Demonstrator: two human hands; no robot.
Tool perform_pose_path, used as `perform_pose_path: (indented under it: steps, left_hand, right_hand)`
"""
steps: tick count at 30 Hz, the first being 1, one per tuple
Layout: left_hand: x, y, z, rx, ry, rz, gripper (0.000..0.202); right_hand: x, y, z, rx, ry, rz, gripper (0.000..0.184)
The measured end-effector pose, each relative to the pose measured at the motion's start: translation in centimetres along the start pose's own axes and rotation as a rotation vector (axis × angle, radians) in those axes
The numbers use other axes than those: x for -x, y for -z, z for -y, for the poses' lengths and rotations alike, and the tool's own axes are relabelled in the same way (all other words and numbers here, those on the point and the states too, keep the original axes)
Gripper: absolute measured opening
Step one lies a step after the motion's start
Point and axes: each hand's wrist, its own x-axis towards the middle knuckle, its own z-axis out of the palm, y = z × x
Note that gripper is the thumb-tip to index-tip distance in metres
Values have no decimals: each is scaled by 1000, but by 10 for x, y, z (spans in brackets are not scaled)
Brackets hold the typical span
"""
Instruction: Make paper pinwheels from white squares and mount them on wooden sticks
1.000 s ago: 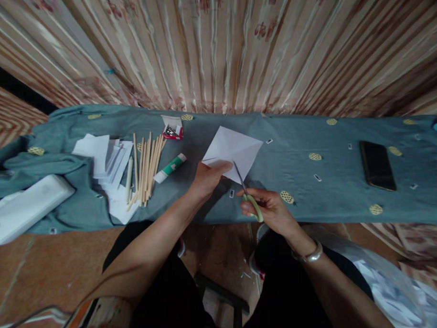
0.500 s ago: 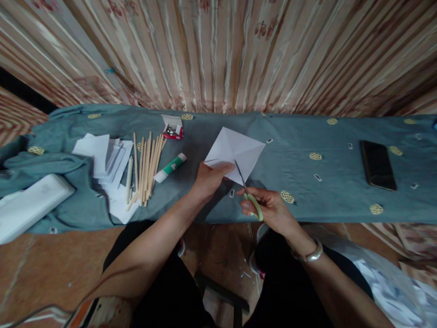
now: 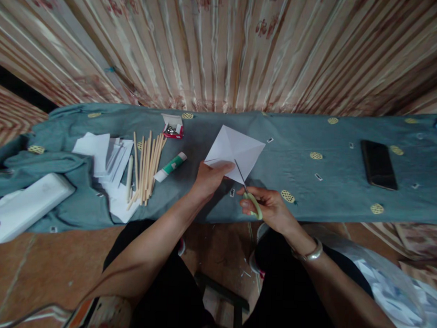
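A square of white paper (image 3: 237, 144) with diagonal creases is held above the cloth by my left hand (image 3: 211, 177), which pinches its near left edge, thumb on top. My right hand (image 3: 265, 204) grips a pair of scissors (image 3: 253, 203) with pale green handles. Their blades lie at the paper's near corner and point toward its middle. A cut line shows near my left thumb. To the left of my left hand lies a green and white glue stick (image 3: 171, 167).
Left of the glue stick lie several wooden sticks (image 3: 146, 168), white paper pieces (image 3: 113, 160) and a white case (image 3: 34, 205). A small open red box (image 3: 173, 128) with metal pieces stands behind. A black phone (image 3: 378, 165) rests at right on the grey-green cloth (image 3: 332, 201).
Almost nothing differs. The scissor blades appear slightly closer together at the paper, while both hands keep nearly the same place.
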Motion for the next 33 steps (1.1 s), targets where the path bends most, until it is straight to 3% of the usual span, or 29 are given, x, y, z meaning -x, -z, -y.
perform_pose_path:
  steps: [5, 12, 14, 19, 21, 26, 30, 33]
  left_hand:
    - [-2, 2, -1, 18, 5, -14, 14]
    - [-14, 11, -13, 61, 3, -77, 18]
    - [-16, 12, -14, 65, -11, -96, 18]
    - [-9, 7, -10, 30, -46, -21, 18]
    - [-5, 4, -8, -3, -39, 6, 19]
    - [-1, 2, 0, -132, -45, 84, 23]
    - [-2, 7, 7, -274, -50, 223, 24]
    - [-2, 8, 7, -333, -24, 254, 23]
  right_hand:
    - [0, 4, -3, 47, 8, 42, 42]
    - [3, 23, 4, 222, 41, 208, 44]
    - [2, 31, 8, 231, 57, 166, 46]
    - [-7, 45, 16, 116, 212, -200, 48]
    - [-10, 47, 18, 39, 239, -277, 49]
    - [-16, 48, 21, -70, 261, -300, 47]
    - [-17, 46, 20, -22, 230, -284, 41]
    - [-17, 42, 19, -10, 191, -263, 40]
